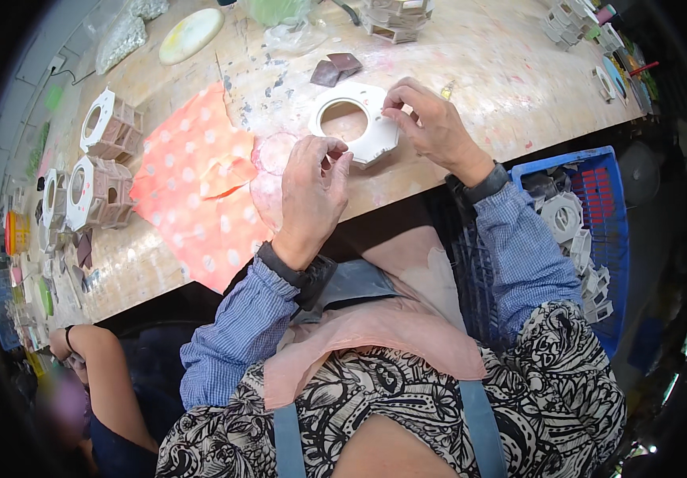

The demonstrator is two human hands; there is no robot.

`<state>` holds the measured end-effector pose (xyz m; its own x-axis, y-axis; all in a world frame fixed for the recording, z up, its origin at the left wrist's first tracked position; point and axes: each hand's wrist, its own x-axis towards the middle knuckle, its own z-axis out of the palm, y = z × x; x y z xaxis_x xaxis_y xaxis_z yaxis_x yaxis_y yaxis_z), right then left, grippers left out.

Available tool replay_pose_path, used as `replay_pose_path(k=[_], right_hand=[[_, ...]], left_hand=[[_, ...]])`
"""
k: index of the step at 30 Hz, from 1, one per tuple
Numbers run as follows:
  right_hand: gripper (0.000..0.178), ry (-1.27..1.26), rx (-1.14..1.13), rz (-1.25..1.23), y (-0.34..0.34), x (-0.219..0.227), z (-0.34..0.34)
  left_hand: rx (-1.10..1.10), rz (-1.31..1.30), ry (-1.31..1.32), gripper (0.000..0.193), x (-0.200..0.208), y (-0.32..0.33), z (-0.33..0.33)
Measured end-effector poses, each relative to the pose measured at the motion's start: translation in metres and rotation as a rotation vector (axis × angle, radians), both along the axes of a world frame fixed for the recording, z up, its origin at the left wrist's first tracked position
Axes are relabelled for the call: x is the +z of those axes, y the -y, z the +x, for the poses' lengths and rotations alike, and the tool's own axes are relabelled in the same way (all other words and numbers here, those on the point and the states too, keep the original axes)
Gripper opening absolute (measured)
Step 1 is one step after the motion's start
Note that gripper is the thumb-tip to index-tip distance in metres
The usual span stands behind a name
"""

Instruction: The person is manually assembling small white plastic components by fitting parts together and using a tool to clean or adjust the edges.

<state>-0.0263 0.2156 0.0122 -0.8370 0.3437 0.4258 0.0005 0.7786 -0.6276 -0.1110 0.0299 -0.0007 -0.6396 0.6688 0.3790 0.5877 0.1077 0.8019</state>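
A white eight-sided frame (378, 137) with a large round hole lies at the table's near edge, in front of me. My left hand (310, 191) has its thumb and fingers closed at the frame's near left edge. On the opposite side, my right hand (437, 131) curls its fingers against the right edge; whether a small thing is pinched there cannot be made out. Just beyond the frame rest dark sandpaper pieces (337, 69). Left of my left hand spreads an orange cloth (192, 175) with pale dots.
Several similar hollow white pieces (103, 191) stand at the left, with more at the back (395, 20). A blue crate (610, 239) holding white pieces is below the table at my right. Another person's arm (112, 374) shows at lower left. A pale round disc (192, 36) lies far left.
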Motion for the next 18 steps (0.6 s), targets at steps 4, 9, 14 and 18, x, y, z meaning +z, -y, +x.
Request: replay_pose_path(k=[4, 9, 14, 18], right_hand=[[0.011, 0.006, 0.141, 0.261, -0.01, 0.002, -0.01], [0.011, 0.084, 0.226, 0.301, -0.014, -0.003, -0.016], [0.009, 0.024, 0.286, 0.593, -0.015, -0.001, -0.019], [0.009, 0.038, 0.351, 0.65, -0.018, 0.002, -0.02]], left_hand=[[0.015, -0.014, -0.049, 0.009, -0.012, 0.0, -0.009], [0.009, -0.002, -0.001, 0.008, -0.014, -0.003, -0.012], [-0.007, 0.005, 0.002, 0.008, -0.015, -0.005, -0.013], [-0.017, 0.012, 0.008, 0.007, -0.015, -0.003, -0.014]])
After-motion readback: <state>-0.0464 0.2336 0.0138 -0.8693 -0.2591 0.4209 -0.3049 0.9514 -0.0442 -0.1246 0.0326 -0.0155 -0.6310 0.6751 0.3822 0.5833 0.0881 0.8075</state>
